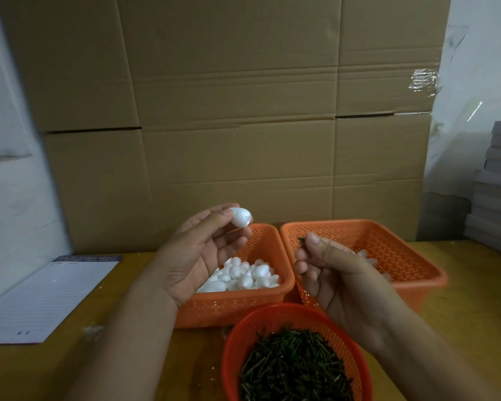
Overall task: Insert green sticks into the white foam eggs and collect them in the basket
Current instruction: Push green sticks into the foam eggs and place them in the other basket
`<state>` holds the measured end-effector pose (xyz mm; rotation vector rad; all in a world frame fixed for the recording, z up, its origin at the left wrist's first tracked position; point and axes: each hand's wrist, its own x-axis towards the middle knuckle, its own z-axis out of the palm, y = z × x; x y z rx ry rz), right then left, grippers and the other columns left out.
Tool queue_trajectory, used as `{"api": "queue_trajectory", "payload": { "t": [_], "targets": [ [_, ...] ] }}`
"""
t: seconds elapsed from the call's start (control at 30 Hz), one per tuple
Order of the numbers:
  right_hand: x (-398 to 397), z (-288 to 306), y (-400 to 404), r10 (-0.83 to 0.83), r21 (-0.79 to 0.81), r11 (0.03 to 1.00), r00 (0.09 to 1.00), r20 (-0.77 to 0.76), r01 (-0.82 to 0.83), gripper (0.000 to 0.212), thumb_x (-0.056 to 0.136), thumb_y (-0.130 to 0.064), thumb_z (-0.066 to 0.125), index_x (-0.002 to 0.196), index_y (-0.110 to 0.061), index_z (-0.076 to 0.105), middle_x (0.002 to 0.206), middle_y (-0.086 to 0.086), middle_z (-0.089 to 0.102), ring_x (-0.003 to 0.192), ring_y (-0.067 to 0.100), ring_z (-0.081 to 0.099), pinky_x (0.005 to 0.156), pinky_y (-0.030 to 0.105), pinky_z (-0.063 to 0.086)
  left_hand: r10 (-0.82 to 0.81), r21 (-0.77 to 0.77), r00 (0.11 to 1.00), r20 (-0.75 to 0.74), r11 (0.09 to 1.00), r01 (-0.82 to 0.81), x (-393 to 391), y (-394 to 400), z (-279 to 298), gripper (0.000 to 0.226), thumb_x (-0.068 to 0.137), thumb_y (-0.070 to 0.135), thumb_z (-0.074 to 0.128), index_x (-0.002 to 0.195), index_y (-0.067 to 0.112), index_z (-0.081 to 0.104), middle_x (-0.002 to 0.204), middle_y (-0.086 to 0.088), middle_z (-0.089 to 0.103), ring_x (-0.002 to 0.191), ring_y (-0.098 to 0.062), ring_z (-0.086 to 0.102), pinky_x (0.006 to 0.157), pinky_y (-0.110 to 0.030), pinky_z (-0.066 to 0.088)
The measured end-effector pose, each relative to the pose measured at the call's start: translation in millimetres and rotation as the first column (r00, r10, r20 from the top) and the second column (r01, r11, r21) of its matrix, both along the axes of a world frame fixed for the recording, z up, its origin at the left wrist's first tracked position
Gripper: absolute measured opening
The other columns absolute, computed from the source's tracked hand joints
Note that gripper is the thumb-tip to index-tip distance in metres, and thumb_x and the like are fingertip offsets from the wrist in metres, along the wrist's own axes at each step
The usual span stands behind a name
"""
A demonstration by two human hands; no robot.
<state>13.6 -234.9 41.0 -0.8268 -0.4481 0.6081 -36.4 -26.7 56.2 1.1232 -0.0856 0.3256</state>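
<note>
a: the foam egg (240, 217) is plain white, like the heap of eggs (243, 274).
b: both square baskets (388, 244) are orange with pierced dot patterns; the round basket (243, 342) is red-orange, its sticks (295, 369) dark green.

A white foam egg (240, 217) is pinched aloft, its loose fellows (243, 274) heaped in the basket (237, 306).

Matt foam egg (240, 217), perforated plastic basket (411, 256)
</note>
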Motion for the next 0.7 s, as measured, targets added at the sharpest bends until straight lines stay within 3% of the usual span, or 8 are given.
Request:
{"api": "queue_trajectory", "payload": {
  "t": [0.23,0.33,0.53,0.7],
  "targets": [
    [1.9,-3.2,3.5,-0.070,-0.012,0.997,0.997,-0.010,0.070,0.018,0.081,-0.018,0.065,0.076,-0.006,0.078,0.080,0.011,0.071,0.060,0.010,0.064,0.050,0.015,0.052,-0.022,0.009,1.000,-0.020,1.000,0.022,3.0,-4.0,-3.4,0.029,0.082,0.017,0.068,0.111,0.008,0.067,0.108,-0.019,0.074,0.088,-0.021,0.074,0.069,-0.025,0.059],
    [3.1,-5.9,5.0,-0.172,-0.041,0.984,0.984,0.039,0.173,0.013,0.078,-0.020,0.070,0.074,-0.009,0.076,0.073,0.006,0.068,0.056,0.007,0.060,0.049,0.014,0.050,-0.037,0.012,0.999,-0.034,0.999,0.037,3.3,-5.3,-4.6,0.019,0.079,0.017,0.074,0.098,0.014,0.077,0.112,-0.019,0.073,0.090,-0.022,0.074,0.069,-0.025,0.059],
    [2.8,-7.2,2.9,-0.270,-0.017,0.962,0.960,0.069,0.272,0.010,0.071,-0.013,0.074,0.077,-0.007,0.079,0.081,0.015,0.074,0.066,0.014,0.071,0.058,0.017,0.057,-0.101,0.047,0.994,-0.037,0.994,0.102,4.8,-17.1,-6.9,0.025,0.065,0.018,0.083,0.090,0.014,0.080,0.107,-0.020,0.075,0.097,-0.026,0.075,0.074,-0.022,0.058],
    [-1.5,-8.6,3.9,-0.337,-0.020,0.938,0.925,0.175,0.345,0.012,0.075,-0.013,0.071,0.082,-0.007,0.080,0.088,0.021,0.075,0.073,0.019,0.074,0.064,0.019,0.057,-0.128,0.052,0.990,-0.052,0.990,0.131,5.4,-24.7,-8.8,0.029,0.078,0.008,0.077,0.105,0.005,0.070,0.110,-0.024,0.073,0.101,-0.026,0.074,0.075,-0.021,0.058]
  ]
}}
